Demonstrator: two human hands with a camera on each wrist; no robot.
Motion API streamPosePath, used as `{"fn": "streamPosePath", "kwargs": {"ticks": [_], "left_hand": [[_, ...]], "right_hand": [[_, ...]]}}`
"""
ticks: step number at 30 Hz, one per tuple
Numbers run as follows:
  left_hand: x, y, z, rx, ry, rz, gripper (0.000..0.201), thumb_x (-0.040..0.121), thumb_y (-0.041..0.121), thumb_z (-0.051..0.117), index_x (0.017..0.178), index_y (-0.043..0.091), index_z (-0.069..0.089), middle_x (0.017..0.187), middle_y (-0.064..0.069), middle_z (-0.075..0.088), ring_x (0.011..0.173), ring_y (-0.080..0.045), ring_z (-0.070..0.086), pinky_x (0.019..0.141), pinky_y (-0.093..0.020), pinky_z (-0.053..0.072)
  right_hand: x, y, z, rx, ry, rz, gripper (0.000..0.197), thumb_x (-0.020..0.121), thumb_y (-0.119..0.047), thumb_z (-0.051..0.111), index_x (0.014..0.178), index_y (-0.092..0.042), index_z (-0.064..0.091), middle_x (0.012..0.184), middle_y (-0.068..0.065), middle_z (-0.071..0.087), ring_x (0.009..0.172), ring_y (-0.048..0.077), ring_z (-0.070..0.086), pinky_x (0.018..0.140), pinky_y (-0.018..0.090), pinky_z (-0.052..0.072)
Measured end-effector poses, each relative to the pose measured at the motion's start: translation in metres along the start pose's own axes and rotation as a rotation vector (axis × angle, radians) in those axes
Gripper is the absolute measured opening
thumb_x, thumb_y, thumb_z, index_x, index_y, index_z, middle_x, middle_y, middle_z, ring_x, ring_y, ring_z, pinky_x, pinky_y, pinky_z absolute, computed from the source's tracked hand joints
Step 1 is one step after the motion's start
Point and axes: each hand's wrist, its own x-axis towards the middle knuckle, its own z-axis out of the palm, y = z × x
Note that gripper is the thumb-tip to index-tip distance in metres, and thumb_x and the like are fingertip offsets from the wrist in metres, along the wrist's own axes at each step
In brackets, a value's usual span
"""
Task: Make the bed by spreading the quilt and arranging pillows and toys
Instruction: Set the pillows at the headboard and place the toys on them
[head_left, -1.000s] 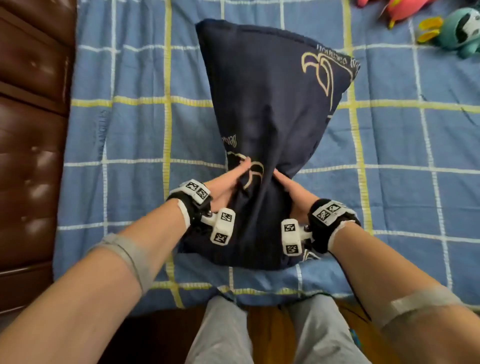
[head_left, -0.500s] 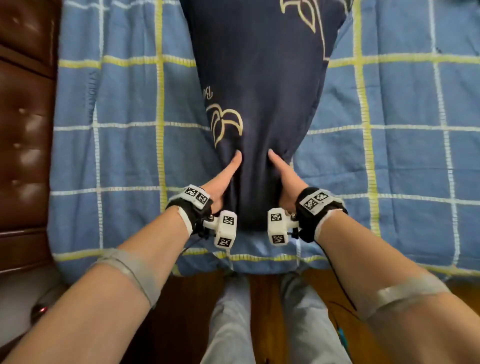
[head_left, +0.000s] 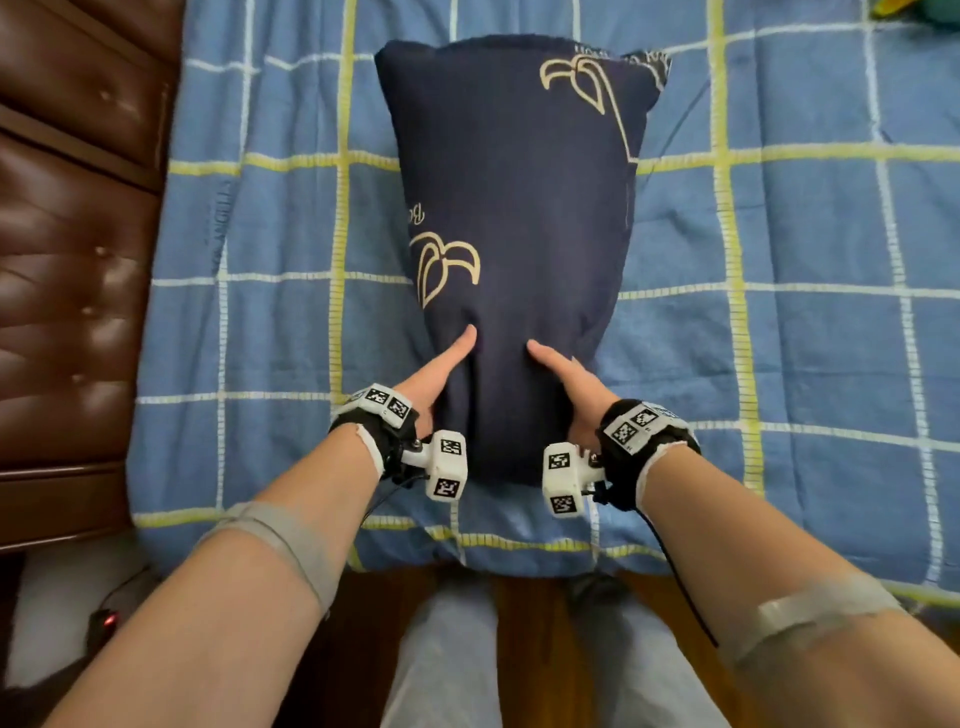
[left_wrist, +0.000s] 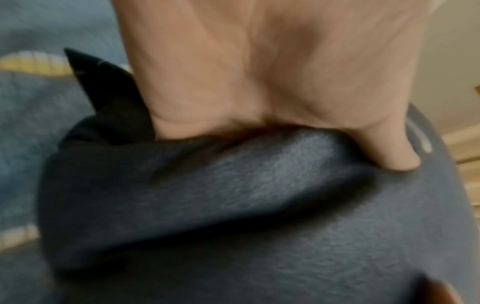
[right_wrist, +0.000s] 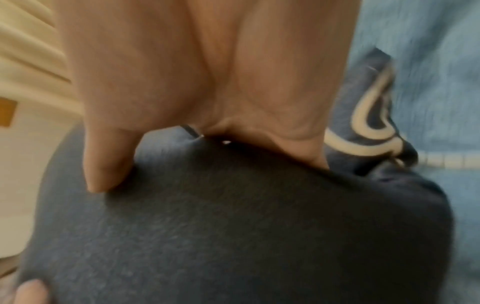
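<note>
- Gripping the near end of the dark navy pillow, your left hand and right hand sit side by side, thumbs laid on top of the fabric and pointing toward 12 o'clock.
- Your left hand holds the pillow's near left side: the left wrist view shows the thumb pressed into the cloth, with the remaining fingers hidden by the bunched fabric.
- Your right hand holds the near right side likewise; the right wrist view shows its thumb dug into the navy cloth, with the other fingers out of sight behind the pillow.
- The pillow lies lengthwise on the blue checked quilt, running from you toward 12 o'clock, with cream leaf motifs near its far right corner and at its left middle.
- The quilt is spread across the bed, its near edge hanging just in front of your legs.
- A brown tufted headboard stands at 9 o'clock, beside the quilt's left edge.
- At 1 o'clock, a sliver of coloured toy peeks in at the top corner, well apart from the pillow.
</note>
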Motion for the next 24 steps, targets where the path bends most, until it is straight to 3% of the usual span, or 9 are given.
{"fn": "streamPosePath", "kwargs": {"ticks": [1, 3, 7, 10, 14, 16, 18, 20, 24], "left_hand": [[0.004, 0.001, 0.002, 0.015, -0.035, 0.0, 0.077, 0.062, 0.067, 0.074, 0.121, 0.018, 0.067, 0.119, -0.01, 0.07, 0.112, -0.027, 0.066, 0.102, -0.045, 0.046], [0.007, -0.003, -0.005, 0.054, 0.022, 0.05, 0.066, 0.072, 0.053, 0.076, 0.121, 0.01, 0.067, 0.116, -0.012, 0.071, 0.108, -0.027, 0.068, 0.1, -0.045, 0.049], [0.007, 0.006, -0.041, 0.032, 0.267, 0.326, 0.036, 0.091, 0.015, 0.065, 0.124, 0.001, 0.061, 0.118, -0.016, 0.068, 0.107, -0.029, 0.067, 0.099, -0.046, 0.05], [-0.016, 0.034, -0.074, 0.03, 0.269, 0.443, 0.028, 0.09, 0.021, 0.064, 0.117, 0.011, 0.064, 0.116, -0.012, 0.07, 0.107, -0.029, 0.066, 0.099, -0.049, 0.05], [-0.075, 0.078, -0.147, 0.093, 0.243, 0.57, 0.029, 0.088, 0.028, 0.065, 0.114, 0.015, 0.065, 0.112, -0.007, 0.071, 0.105, -0.026, 0.067, 0.097, -0.046, 0.052], [-0.106, 0.09, -0.195, 0.126, 0.251, 0.605, 0.024, 0.089, 0.03, 0.064, 0.111, 0.02, 0.065, 0.11, -0.005, 0.072, 0.104, -0.025, 0.067, 0.097, -0.044, 0.052], [-0.126, 0.099, -0.252, 0.179, 0.314, 0.605, 0.033, 0.077, 0.046, 0.068, 0.104, 0.027, 0.068, 0.109, -0.001, 0.073, 0.104, -0.024, 0.067, 0.099, -0.046, 0.05], [-0.138, 0.102, -0.3, 0.233, 0.388, 0.61, 0.05, 0.068, 0.056, 0.067, 0.108, 0.026, 0.067, 0.112, -0.001, 0.072, 0.106, -0.025, 0.066, 0.101, -0.047, 0.049], [-0.171, 0.103, -0.384, 0.291, 0.538, 0.612, 0.039, 0.094, 0.034, 0.057, 0.126, 0.012, 0.058, 0.123, -0.005, 0.064, 0.113, -0.025, 0.059, 0.105, -0.042, 0.043]], "right_hand": [[0.004, 0.001, 0.005, 0.029, -0.027, -0.032, 0.087, 0.064, -0.05, 0.088, 0.139, -0.026, 0.052, 0.129, 0.002, 0.066, 0.116, 0.025, 0.065, 0.101, 0.049, 0.049], [0.006, 0.005, 0.013, 0.022, -0.033, -0.081, 0.063, 0.071, -0.032, 0.086, 0.128, -0.018, 0.061, 0.118, 0.008, 0.072, 0.109, 0.028, 0.069, 0.095, 0.049, 0.053], [-0.004, -0.005, 0.048, -0.053, 0.174, -0.245, 0.034, 0.078, 0.001, 0.074, 0.108, -0.013, 0.066, 0.104, 0.01, 0.074, 0.099, 0.028, 0.069, 0.095, 0.046, 0.054], [-0.022, -0.029, 0.106, -0.13, 0.225, -0.352, 0.034, 0.083, 0.01, 0.064, 0.109, -0.012, 0.065, 0.099, 0.007, 0.071, 0.095, 0.026, 0.066, 0.091, 0.041, 0.054], [-0.04, -0.047, 0.201, -0.136, 0.256, -0.447, 0.026, 0.082, 0.011, 0.064, 0.09, -0.013, 0.066, 0.09, 0.009, 0.07, 0.091, 0.027, 0.065, 0.09, 0.045, 0.054], [-0.044, -0.041, 0.26, -0.116, 0.226, -0.464, 0.025, 0.082, 0.011, 0.064, 0.097, -0.009, 0.066, 0.094, 0.013, 0.07, 0.093, 0.029, 0.066, 0.089, 0.046, 0.055], [-0.042, -0.033, 0.319, -0.122, 0.204, -0.491, 0.027, 0.082, 0.01, 0.065, 0.102, -0.008, 0.066, 0.097, 0.015, 0.071, 0.094, 0.031, 0.067, 0.09, 0.049, 0.055], [-0.038, -0.024, 0.366, -0.132, 0.179, -0.513, 0.026, 0.082, 0.009, 0.065, 0.1, -0.009, 0.066, 0.097, 0.015, 0.071, 0.096, 0.032, 0.067, 0.092, 0.049, 0.055], [0.002, 0.005, 0.453, -0.239, 0.172, -0.555, 0.02, 0.078, -0.001, 0.07, 0.091, -0.017, 0.068, 0.097, 0.01, 0.073, 0.098, 0.031, 0.068, 0.094, 0.051, 0.054]]}}
